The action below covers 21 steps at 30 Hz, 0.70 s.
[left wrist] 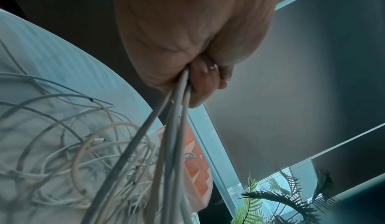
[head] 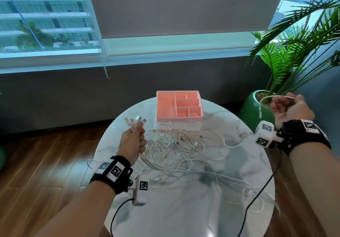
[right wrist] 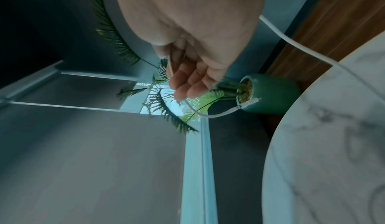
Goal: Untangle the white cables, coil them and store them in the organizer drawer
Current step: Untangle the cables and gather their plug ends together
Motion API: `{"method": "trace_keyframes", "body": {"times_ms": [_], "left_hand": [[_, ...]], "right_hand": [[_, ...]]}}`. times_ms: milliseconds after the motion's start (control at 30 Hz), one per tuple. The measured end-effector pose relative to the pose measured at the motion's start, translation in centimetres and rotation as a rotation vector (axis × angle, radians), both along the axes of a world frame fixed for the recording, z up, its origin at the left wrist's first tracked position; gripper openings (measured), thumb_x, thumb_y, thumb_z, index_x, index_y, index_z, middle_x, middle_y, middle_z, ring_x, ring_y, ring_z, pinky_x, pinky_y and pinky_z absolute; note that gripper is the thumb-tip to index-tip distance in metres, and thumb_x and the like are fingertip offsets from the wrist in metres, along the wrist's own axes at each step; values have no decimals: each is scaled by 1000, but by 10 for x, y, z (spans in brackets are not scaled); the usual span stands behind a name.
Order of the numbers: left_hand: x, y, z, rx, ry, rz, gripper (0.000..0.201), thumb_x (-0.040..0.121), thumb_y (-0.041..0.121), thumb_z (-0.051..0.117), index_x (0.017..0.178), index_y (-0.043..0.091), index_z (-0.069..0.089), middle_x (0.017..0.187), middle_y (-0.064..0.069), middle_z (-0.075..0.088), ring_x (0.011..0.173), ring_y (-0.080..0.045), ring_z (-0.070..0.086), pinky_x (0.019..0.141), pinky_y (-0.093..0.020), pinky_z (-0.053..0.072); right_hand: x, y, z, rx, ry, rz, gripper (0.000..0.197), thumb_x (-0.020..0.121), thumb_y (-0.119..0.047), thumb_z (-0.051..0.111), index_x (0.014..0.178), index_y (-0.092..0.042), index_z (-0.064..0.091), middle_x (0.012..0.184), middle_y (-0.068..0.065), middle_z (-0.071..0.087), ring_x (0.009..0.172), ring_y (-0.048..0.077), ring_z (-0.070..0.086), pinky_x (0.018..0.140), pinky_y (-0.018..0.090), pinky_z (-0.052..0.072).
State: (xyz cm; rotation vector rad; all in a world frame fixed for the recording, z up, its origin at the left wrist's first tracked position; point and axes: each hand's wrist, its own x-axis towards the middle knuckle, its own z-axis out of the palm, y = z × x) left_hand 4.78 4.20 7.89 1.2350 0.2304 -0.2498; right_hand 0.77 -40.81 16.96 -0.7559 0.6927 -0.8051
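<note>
A tangle of white cables lies on the round marble table, just in front of the pink organizer. My left hand grips a bunch of cables above the table's left side, with several connector ends sticking up out of the fist. My right hand is raised off the table's right edge and pinches one white cable, whose connector end curls free beyond the fingers. That cable trails back toward the tangle.
A potted palm in a green pot stands right beside my right hand. A grey wall and window run behind the table. Black wrist-camera leads cross the table's right side. Wooden floor lies to the left.
</note>
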Motion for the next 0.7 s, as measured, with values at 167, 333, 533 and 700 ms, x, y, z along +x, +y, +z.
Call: {"method": "trace_keyframes", "body": {"times_ms": [167,333,533,700], "left_hand": [[1,-7,14,-81,-2,10,39,105,42,51,74,19,45,61,5,23,44,-7,17,36,-18,18],[-5,-18,29,-49,-66,-8,40,105,42,51,73,19,42,60,4,24,45,-8,18,39,-19,17],[-8,-31,50,157,-225,-30,46,105,44,49,70,17,36,57,3,31,42,-11,25,39,-22,24],[-10,-40,64,313,-376,-43,48,106,43,46,74,7,48,50,5,41,43,-16,43,41,-28,40]], "right_hand": [[-19,-16,-52,-19,353,115,31,103,-24,41,78,-13,57,49,-1,64,53,15,64,53,24,51],[-14,20,-90,-194,727,424,21,102,-18,47,84,-7,49,44,5,62,39,18,59,43,22,44],[26,83,-90,-557,781,419,45,89,-18,57,128,1,50,77,10,66,51,21,70,48,31,55],[13,168,-64,-1081,573,606,28,97,-27,56,123,-18,55,98,0,68,81,20,69,63,28,54]]}}
